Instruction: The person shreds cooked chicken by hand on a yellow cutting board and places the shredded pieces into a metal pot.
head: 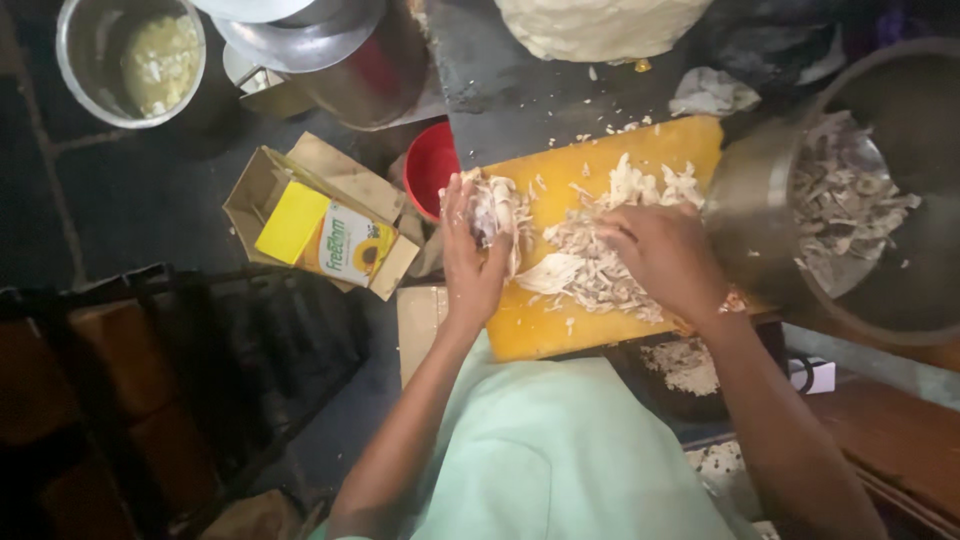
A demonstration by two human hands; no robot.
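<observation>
A yellow cutting board (528, 330) lies in front of me with a pile of pale shredded meat (600, 265) on it. My left hand (470, 265) is at the board's left edge, fingers curled around a clump of shredded meat (497, 208). My right hand (665, 255) rests palm down on the pile near the board's right side, fingers pressed into the shreds. Just right of it stands a large steel pot (760, 215) with more shredded meat (845, 195) inside.
A red bowl (428, 165) sits left of the board. An open cardboard box with a yellow carton (320, 235) lies further left. A steel pot of pale mash (130, 60) and stacked steel vessels (340, 50) stand at the top. A white dough lump (600, 25) lies beyond the board.
</observation>
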